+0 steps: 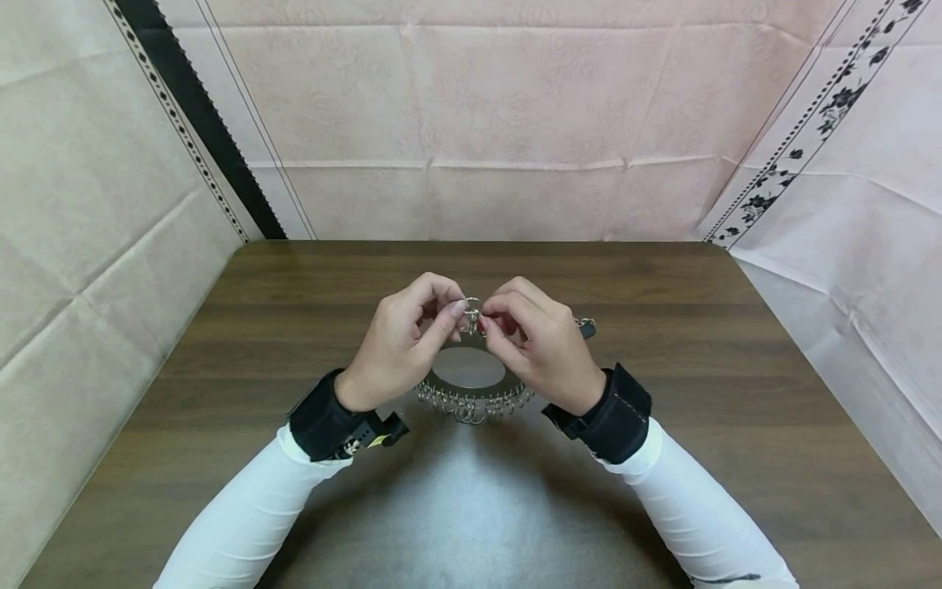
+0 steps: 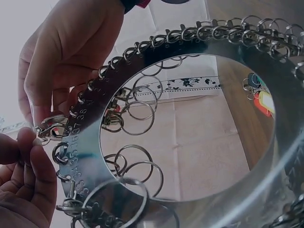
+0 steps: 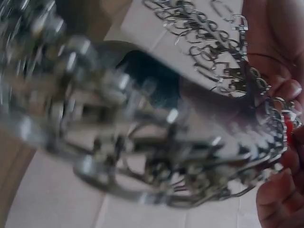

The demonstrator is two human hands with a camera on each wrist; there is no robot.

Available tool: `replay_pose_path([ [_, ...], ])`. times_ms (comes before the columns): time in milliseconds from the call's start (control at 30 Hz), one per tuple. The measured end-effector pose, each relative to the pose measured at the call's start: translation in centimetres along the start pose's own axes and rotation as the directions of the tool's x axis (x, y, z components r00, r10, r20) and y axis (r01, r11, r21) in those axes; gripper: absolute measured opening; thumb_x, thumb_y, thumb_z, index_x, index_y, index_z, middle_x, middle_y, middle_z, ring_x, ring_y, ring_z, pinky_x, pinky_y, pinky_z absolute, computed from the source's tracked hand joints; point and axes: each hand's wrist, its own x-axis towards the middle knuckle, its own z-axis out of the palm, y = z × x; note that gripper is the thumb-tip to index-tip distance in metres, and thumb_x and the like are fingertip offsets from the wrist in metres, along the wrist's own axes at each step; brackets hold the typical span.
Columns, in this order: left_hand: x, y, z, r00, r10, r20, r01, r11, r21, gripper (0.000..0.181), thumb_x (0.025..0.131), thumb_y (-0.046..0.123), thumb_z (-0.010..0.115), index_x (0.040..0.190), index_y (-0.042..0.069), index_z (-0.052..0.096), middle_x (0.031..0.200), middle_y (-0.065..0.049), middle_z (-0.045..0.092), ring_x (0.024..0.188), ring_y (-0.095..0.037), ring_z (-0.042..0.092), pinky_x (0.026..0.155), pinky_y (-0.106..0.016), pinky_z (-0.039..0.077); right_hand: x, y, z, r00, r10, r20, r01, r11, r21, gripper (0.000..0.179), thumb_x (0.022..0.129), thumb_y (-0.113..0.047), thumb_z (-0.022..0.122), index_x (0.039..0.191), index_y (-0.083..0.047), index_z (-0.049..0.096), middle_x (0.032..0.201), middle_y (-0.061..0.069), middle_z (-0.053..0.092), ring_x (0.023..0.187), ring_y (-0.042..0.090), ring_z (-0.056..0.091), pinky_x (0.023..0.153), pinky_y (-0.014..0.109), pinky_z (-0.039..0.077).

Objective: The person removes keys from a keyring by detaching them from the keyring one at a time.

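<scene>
A flat metal key hoop point(image 1: 471, 399), its edge lined with many snap clips and rings, is upright between both hands. At its top, my left hand point(image 1: 401, 335) pinches a metal clip point(image 1: 471, 316) with thumb and index finger. Opposite it, my right hand point(image 1: 540, 339) pinches a small red key tag point(image 3: 288, 128) against the same spot. In the left wrist view, stamped numbers run beside the clips, and loose rings point(image 2: 137, 116) show through the hoop's oval hole. The fingers hide much of the tag, so I cannot tell whether it hangs on the clip.
Past my right hand, a dark tag with a ring point(image 1: 586, 329) lies on the brown wooden table point(image 1: 294, 311). In the left wrist view, red and yellow key tags point(image 2: 264, 103) lie beside it. Pale patterned cloth point(image 1: 515, 98) hangs behind the table.
</scene>
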Motion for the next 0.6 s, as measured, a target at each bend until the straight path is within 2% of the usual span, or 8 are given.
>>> replay_pose_path([
  [167,0.02,0.03,0.04,1.0,-0.003,0.0,0.003,1.0,-0.008,0.006,0.095,0.008,0.056,0.096,0.002,0.055,0.077,-0.002,0.057,0.067,-0.008,0.054,0.055,-0.027,0.048,0.0,0.08,-0.13,0.999,0.005,-0.04,-0.006,1.0,-0.027,0.006,0.084,-0.001,0.061,0.089,-0.003,0.059,0.083,0.004,0.055,0.069,0.01,0.048,0.053,0.022,0.041],
  [400,-0.01,0.02,0.03,1.0,-0.006,0.012,0.006,1.0,-0.02,0.006,0.095,0.008,0.055,0.097,0.003,0.055,0.078,-0.002,0.057,0.067,-0.009,0.054,0.056,-0.025,0.048,0.0,0.28,-0.31,0.999,0.044,-0.016,-0.043,0.997,0.064,0.005,0.093,-0.007,0.057,0.093,-0.003,0.054,0.089,0.004,0.052,0.07,0.008,0.045,0.052,0.026,0.039],
  [600,-0.08,-0.03,-0.03,0.998,0.041,0.051,-0.043,0.998,0.04,0.005,0.096,0.006,0.052,0.099,0.002,0.053,0.079,-0.002,0.053,0.071,-0.009,0.051,0.059,-0.024,0.046,0.1,0.49,-0.4,0.998,0.052,0.032,-0.056,0.985,0.162,0.004,0.093,-0.004,0.057,0.096,-0.003,0.055,0.094,0.005,0.053,0.073,0.008,0.043,0.057,0.023,0.037],
])
